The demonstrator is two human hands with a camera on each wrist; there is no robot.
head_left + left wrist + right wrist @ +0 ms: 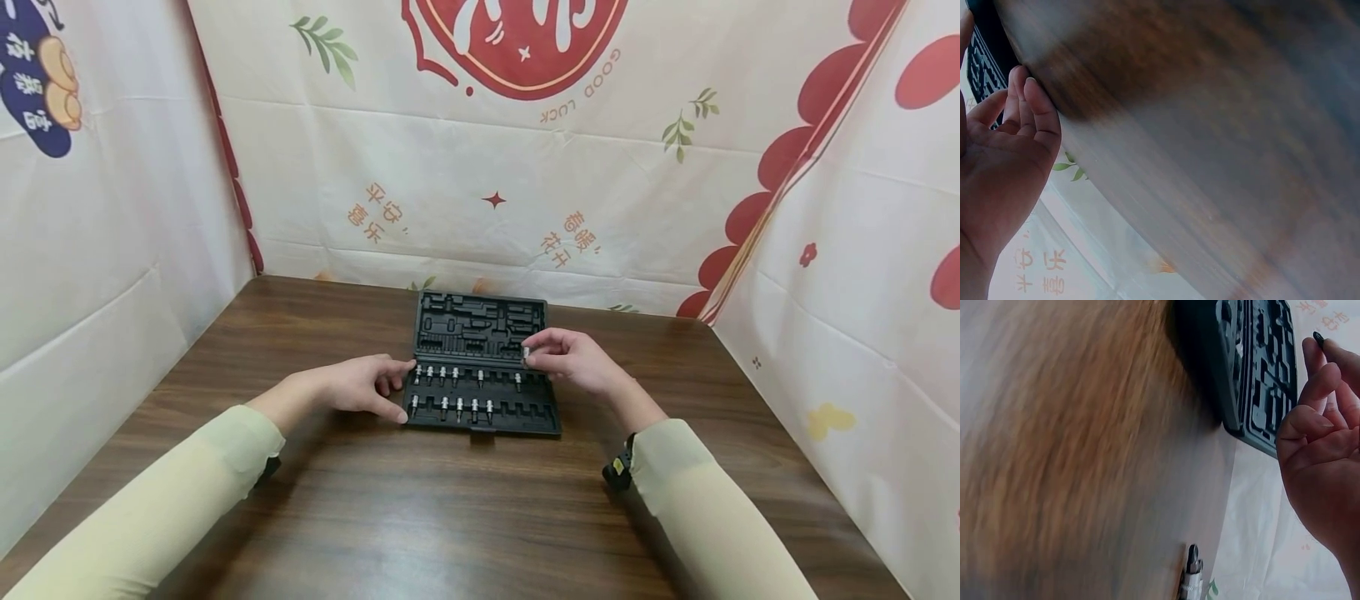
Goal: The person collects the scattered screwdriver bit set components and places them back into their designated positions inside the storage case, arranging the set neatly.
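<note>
A black plastic socket case (536, 426) lies open on the table, its lid (480, 321) folded back. Two rows of silver bit sockets (459, 408) stand in its lower half, with vacant slots toward the right. My left hand (360, 385) rests at the case's left side, thumb at the front corner and index fingertip near the hinge; its other fingers bend loosely. Above the hinge's right end, my right hand (573, 360) pinches a bit socket (526, 353) between thumb and index finger. In the right wrist view the bit's dark tip (1318, 339) pokes out past the fingertips.
More bit sockets (1191, 578) lie on the table beyond the case's right side, in the right wrist view. Dark brown wood table (450, 517) surrounds the case. Printed cloth walls (465, 167) enclose the back and both sides.
</note>
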